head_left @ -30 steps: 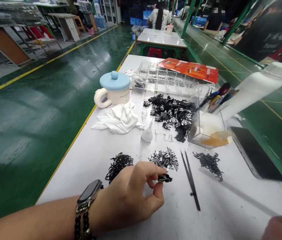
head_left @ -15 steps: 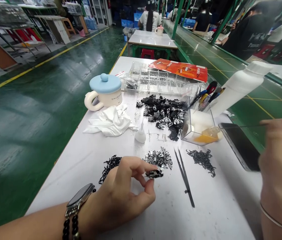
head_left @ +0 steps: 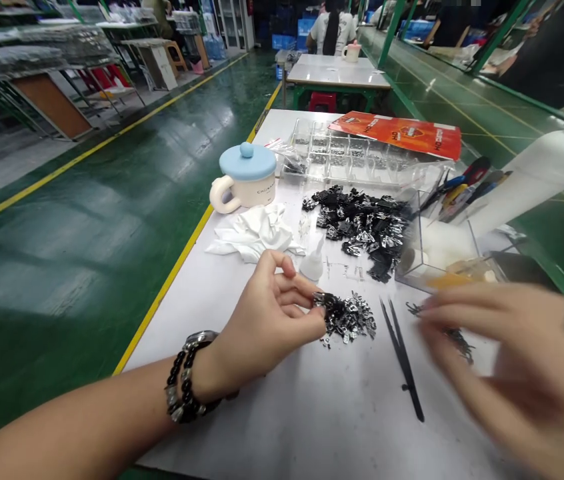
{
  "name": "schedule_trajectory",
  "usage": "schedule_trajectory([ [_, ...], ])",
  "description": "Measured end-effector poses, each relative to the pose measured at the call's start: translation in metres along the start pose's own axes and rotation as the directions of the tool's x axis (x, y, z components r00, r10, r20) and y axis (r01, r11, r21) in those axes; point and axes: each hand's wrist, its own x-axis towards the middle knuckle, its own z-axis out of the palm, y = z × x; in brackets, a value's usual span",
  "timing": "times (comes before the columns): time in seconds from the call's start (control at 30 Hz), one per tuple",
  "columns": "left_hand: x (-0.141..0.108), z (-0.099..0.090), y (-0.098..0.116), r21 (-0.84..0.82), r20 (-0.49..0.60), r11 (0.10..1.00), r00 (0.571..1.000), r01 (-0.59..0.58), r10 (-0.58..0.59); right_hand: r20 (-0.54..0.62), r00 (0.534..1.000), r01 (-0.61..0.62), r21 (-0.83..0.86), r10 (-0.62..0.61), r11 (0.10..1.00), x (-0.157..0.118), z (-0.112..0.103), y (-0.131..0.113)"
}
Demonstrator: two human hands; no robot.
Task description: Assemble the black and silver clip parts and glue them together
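Observation:
My left hand [head_left: 277, 313] is closed, with a small black clip-like part [head_left: 329, 303] pinched between thumb and fingertips. It hovers at the left edge of a pile of tiny silver metal pieces [head_left: 357, 320]. My right hand [head_left: 507, 353] is smeared by motion; its fingers reach forward, thumb apart, and nothing shows between them. It partly covers a small heap of black hook-shaped pieces [head_left: 462, 347]. Black tweezers [head_left: 402, 360] lie on the white table [head_left: 322, 420] between both hands. Behind the silver pile stands a small white squeeze bottle [head_left: 313, 263].
A heap of black parts [head_left: 362, 223] lies mid-table, before a clear compartment box [head_left: 312, 170] and orange packet [head_left: 407, 133]. On the left are a blue-lidded mug [head_left: 249, 180] and white cloth [head_left: 257, 233]. A clear tool holder [head_left: 412, 260] and white bottle [head_left: 547, 167] stand right.
My right hand has come inward from the right edge, and the thin tool it held no longer shows. My left hand has turned and shifted over the silver pieces. The view has swung left.

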Motion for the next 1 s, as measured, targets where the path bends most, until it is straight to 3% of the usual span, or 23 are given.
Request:
schedule_trajectory([
  [0.03,0.0,0.0,0.0,0.0,-0.004,1.0,1.0,-0.002,0.002,0.088,0.995,0.04,0.099,-0.049,0.994,0.002,0.01,-0.012],
  [0.13,0.001,-0.001,-0.002,0.021,-0.011,0.999,1.0,-0.027,0.027,0.351,0.933,-0.012,0.264,-0.084,0.964,0.004,0.043,-0.04],
  [0.2,0.003,-0.002,-0.004,0.066,-0.024,0.996,0.998,-0.064,0.066,0.41,0.909,-0.037,0.258,-0.075,0.965,0.006,0.063,-0.05],
  [0.37,0.005,-0.006,-0.01,0.191,-0.088,0.961,0.972,-0.199,0.218,0.387,0.92,-0.011,0.187,-0.064,0.982,0.021,0.095,-0.057],
  [0.57,0.004,-0.007,-0.012,0.248,-0.094,0.916,0.933,-0.316,0.348,0.383,0.916,0.078,0.117,-0.118,0.99,0.03,0.108,-0.06],
  [0.73,0.004,-0.007,-0.011,0.246,-0.096,0.921,0.938,-0.302,0.333,0.379,0.914,0.12,0.093,-0.147,0.988,0.026,0.108,-0.059],
  [1.0,0.004,-0.005,-0.01,0.119,-0.099,0.975,0.975,-0.187,0.199,0.379,0.914,0.123,0.083,-0.146,0.989,0.022,0.112,-0.062],
])
